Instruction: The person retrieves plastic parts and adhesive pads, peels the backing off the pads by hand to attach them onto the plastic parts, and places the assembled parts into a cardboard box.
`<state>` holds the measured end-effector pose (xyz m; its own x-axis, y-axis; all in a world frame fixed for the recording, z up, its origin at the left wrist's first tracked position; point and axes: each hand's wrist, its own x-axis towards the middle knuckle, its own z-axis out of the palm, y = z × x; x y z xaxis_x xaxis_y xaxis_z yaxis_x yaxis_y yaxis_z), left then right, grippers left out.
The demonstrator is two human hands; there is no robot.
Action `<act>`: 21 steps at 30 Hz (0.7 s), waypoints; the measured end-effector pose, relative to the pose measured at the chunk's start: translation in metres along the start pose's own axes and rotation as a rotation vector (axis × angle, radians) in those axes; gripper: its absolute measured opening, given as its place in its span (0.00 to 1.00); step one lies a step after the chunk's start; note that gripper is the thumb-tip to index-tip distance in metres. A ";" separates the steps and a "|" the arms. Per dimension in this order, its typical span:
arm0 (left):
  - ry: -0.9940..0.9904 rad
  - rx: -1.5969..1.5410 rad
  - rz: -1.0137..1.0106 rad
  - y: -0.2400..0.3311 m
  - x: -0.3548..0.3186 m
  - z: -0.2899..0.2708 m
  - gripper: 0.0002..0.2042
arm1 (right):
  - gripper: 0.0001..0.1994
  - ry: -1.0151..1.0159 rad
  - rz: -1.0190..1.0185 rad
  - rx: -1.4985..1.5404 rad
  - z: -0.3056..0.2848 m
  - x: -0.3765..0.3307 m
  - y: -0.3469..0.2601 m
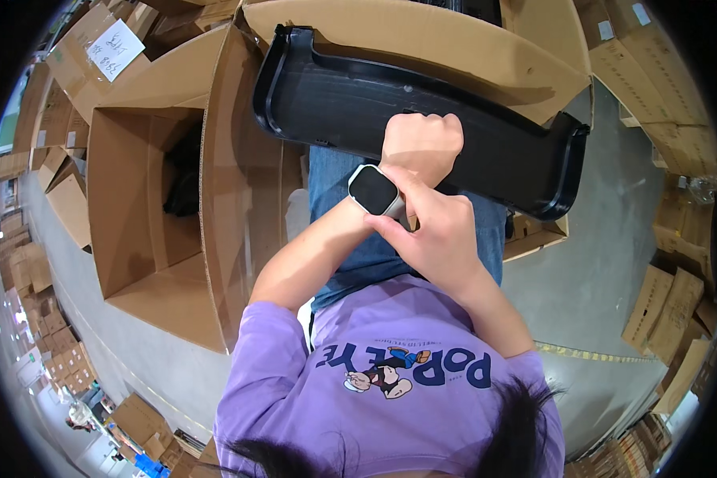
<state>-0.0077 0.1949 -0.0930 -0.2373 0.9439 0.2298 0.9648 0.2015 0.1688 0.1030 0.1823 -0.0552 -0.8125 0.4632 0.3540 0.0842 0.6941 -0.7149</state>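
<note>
My left hand [424,143] is curled into a fist, its back upward, in front of a long black plastic panel [334,99]. A smartwatch [374,191] with a dark screen and pale case sits on my left wrist. The thumb and forefinger of my right hand [438,231] are closed on the watch at its edge and strap. The panel has raised, curved ends and lies slanted across my legs, against a cardboard box beyond. My left fist hides part of its middle.
An open cardboard box [147,279] with something black inside stands at my left. Beyond the panel is another open carton [526,56] with dark parts. Stacked cartons [653,88] line the right side, above grey floor [605,239]. More boxes fill the far left.
</note>
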 end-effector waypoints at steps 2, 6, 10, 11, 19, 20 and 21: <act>0.009 -0.011 0.004 -0.001 0.000 0.001 0.08 | 0.28 -0.002 0.022 0.015 -0.001 0.000 0.000; 0.027 0.006 0.046 -0.006 0.001 0.000 0.08 | 0.23 0.041 0.107 0.065 -0.005 -0.005 -0.001; 0.071 0.059 0.074 -0.018 0.007 -0.005 0.08 | 0.13 -0.015 0.196 0.187 -0.017 -0.014 0.004; 0.084 0.072 0.077 -0.020 0.011 -0.005 0.08 | 0.08 -0.066 0.230 0.233 -0.021 -0.016 0.007; -0.307 0.119 0.203 -0.072 0.086 0.001 0.29 | 0.04 -0.256 0.419 0.372 -0.028 -0.030 0.020; -0.291 0.047 0.301 -0.078 0.092 0.002 0.29 | 0.04 -0.228 0.388 0.357 -0.029 -0.033 0.021; -0.323 -0.064 0.361 -0.081 0.097 0.003 0.27 | 0.05 -0.211 0.384 0.346 -0.031 -0.036 0.023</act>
<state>-0.1084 0.2711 -0.0868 0.1684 0.9854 -0.0232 0.9677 -0.1608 0.1941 0.1518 0.1988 -0.0658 -0.8614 0.5025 -0.0740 0.2319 0.2595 -0.9375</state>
